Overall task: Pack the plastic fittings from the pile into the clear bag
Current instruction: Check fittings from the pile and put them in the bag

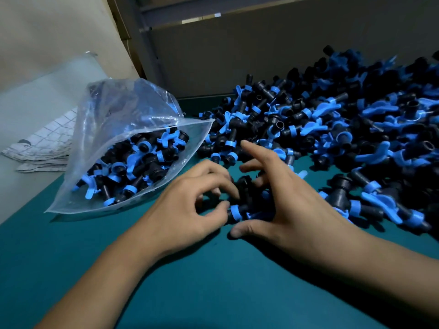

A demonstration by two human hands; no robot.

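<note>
Broadly, the pile (332, 129) of plastic fittings covers the right and far part of the green tabletop (213, 281), banked against a dark back wall; each piece appears to be a black tubular body with a light-blue collar and a blue winged handle. Judged from shape and material, a single fitting is light, rigid and smooth, and the wings likely snag on neighbouring pieces, so a gathered handful may drag extras along

The clear bag (123, 148) lies on its side to the left of the pile, mouth facing the fittings, already holding a good load. Its film is thin, soft and slippery; it will probably slump or slide if pushed, so the upper lip of the mouth is the sensible place to hold it open

Behind the bag lies a stack of flat white sheets (45, 148) bearing a grid pattern

The left hand (187, 207) and the right hand (282, 200) meet at the near edge of the pile around a small cluster of fittings (242, 205). Left-hand fingers are curled down onto the cluster, thumb tip near a blue collar; the right hand is spread, index raised, thumb along the tabletop, cupping the cluster from the other side. A firm grip cannot be confirmed

No brand, label or legible writing is visible
</note>
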